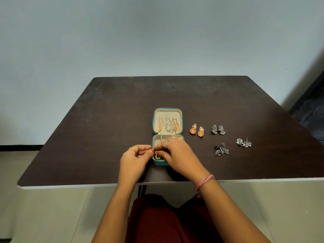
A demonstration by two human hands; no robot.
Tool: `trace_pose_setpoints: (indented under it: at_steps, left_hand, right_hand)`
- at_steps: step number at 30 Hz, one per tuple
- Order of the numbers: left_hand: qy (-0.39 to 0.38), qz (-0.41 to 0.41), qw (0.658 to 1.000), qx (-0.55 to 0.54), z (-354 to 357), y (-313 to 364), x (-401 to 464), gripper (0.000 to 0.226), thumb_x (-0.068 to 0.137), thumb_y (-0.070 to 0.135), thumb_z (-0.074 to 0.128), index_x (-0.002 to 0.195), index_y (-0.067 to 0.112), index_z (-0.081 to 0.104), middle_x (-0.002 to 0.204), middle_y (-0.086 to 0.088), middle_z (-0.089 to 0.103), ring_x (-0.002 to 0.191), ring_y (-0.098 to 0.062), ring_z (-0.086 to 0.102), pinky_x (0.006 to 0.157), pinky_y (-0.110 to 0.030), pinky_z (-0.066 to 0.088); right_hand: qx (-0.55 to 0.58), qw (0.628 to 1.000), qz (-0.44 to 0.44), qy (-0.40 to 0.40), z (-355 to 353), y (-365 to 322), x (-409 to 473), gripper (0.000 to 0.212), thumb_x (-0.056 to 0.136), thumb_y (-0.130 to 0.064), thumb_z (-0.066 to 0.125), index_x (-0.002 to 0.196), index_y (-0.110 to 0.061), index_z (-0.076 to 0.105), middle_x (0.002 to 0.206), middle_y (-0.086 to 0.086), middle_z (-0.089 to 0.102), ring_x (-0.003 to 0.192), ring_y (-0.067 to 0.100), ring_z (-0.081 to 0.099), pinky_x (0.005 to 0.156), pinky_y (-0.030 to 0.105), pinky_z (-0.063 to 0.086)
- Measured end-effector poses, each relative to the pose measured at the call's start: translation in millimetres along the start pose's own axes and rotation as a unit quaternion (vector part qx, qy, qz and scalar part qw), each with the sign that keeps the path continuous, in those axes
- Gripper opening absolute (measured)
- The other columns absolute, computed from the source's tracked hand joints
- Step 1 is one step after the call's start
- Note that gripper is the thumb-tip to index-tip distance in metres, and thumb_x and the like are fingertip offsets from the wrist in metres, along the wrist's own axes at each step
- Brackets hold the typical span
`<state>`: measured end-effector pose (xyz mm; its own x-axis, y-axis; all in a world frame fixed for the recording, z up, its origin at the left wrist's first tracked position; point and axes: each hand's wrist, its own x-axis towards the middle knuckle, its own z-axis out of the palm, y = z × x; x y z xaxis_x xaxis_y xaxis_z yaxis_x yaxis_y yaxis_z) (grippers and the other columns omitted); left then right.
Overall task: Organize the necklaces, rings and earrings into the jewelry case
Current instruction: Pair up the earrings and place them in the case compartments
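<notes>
Teal jewelry case (180, 120) open, three necklaces (168, 124) inside, eight earrings (197, 130) beside, both hands' grip unclear.

You face a dark brown table (108, 120) with a pale edge, set against a plain grey-blue wall (122, 41); light floor tiles (52, 213) show below; a dark doorway (310, 102) stands at right.

Single view, head-worn wide-angle camera. Looks forward and down from above the near edge of the dark surface (108, 123), close enough that both forearms enter from the bottom of frame. Faces the far wall (122, 35) (edges bowed by the lens). The open jewelry case (167, 135) sits near frame centre. No second view.
</notes>
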<state>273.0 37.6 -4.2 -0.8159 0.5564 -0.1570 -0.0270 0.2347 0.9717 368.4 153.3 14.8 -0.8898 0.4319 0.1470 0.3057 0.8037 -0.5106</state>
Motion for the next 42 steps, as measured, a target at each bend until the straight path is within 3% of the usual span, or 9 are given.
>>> trace_pose_setpoints:
  at_steps: [3,12,20,25,29,33,37,39,42]
  left_hand:
    - [-0.001,0.003,1.000,0.006,0.1,-0.8,-0.6,0.011,0.085,0.012,0.069,0.092,0.019,0.070,0.087,-0.004,0.073,0.083,-0.015,0.068,0.080,-0.032,0.056]
    - [0.018,-0.001,0.999,0.042,1.4,8.7,1.2,0.011,0.090,0.017,0.062,0.087,0.027,0.066,0.086,0.003,0.070,0.083,-0.014,0.066,0.077,-0.035,0.058]
    - [0.088,0.092,0.983,0.129,16.7,40.8,8.7,0.020,0.090,0.024,0.060,0.109,0.024,0.055,0.094,0.005,0.060,0.081,-0.008,0.059,0.069,-0.024,0.048]
    - [0.036,0.180,0.962,0.202,47.1,73.5,21.5,0.015,0.091,0.021,0.054,0.103,0.023,0.063,0.096,0.009,0.060,0.082,-0.003,0.055,0.066,-0.012,0.040]
    - [-0.041,0.163,0.949,0.265,82.5,88.8,39.9,0.023,0.090,0.017,0.051,0.108,0.019,0.064,0.091,0.009,0.064,0.072,-0.001,0.056,0.059,-0.010,0.039]
    - [-0.112,0.145,0.912,0.368,118.2,95.4,59.5,0.025,0.089,0.015,0.053,0.111,0.015,0.064,0.102,-0.005,0.070,0.089,-0.022,0.067,0.083,-0.033,0.054]
    - [-0.133,0.119,0.865,0.469,146.4,99.0,80.8,0.019,0.088,0.020,0.053,0.099,0.011,0.066,0.088,-0.011,0.069,0.088,-0.026,0.068,0.072,-0.032,0.052]
    - [-0.143,0.110,0.841,0.510,154.3,101.3,86.5,0.009,0.084,0.018,0.058,0.080,0.010,0.059,0.077,-0.008,0.065,0.087,-0.026,0.067,0.067,-0.030,0.048]
    - [-0.156,0.111,0.801,0.568,159.4,102.8,86.4,0.023,0.078,0.011,0.066,0.067,0.010,0.046,0.070,-0.005,0.052,0.080,-0.025,0.059,0.065,-0.031,0.044]
  right_hand:
    - [0.007,1.000,0.003,0.013,2.4,-1.4,-1.1,0.022,0.092,-0.023,0.058,0.112,-0.025,0.068,0.106,-0.001,0.056,0.100,0.014,0.053,0.081,0.026,0.042]
    - [0.040,0.993,0.063,0.093,-26.9,24.9,0.7,0.018,0.090,-0.019,0.061,0.105,-0.022,0.071,0.094,-0.010,0.051,0.086,0.006,0.048,0.085,0.030,0.046]
    - [0.016,0.979,0.149,0.141,-56.9,66.3,-2.4,0.017,0.089,-0.018,0.062,0.100,-0.024,0.073,0.090,-0.009,0.065,0.072,0.003,0.053,0.078,0.021,0.040]
    - [-0.003,0.963,0.217,0.161,-76.0,92.7,6.3,0.017,0.089,-0.018,0.060,0.099,-0.024,0.073,0.103,-0.002,0.071,0.098,0.021,0.062,0.085,0.030,0.047]
    - [-0.032,0.965,0.237,0.111,-88.2,101.9,18.2,0.020,0.091,-0.018,0.057,0.103,-0.018,0.072,0.108,0.003,0.070,0.104,0.023,0.061,0.088,0.032,0.047]
    - [-0.050,0.964,0.258,0.028,-87.2,107.0,30.6,0.020,0.090,-0.021,0.057,0.100,-0.017,0.073,0.101,0.010,0.071,0.098,0.028,0.064,0.084,0.033,0.050]
    - [-0.052,0.962,0.269,-0.012,-86.0,109.7,39.5,0.022,0.090,-0.027,0.059,0.088,-0.012,0.075,0.082,0.014,0.072,0.085,0.028,0.067,0.079,0.035,0.054]
    - [-0.051,0.961,0.271,-0.022,-87.0,109.8,42.2,0.021,0.088,-0.026,0.062,0.085,-0.010,0.075,0.077,0.012,0.071,0.082,0.026,0.068,0.078,0.035,0.055]
    - [-0.056,0.961,0.270,-0.034,-86.7,108.6,44.5,0.017,0.084,-0.023,0.066,0.087,-0.009,0.075,0.083,0.013,0.072,0.085,0.026,0.067,0.078,0.035,0.055]
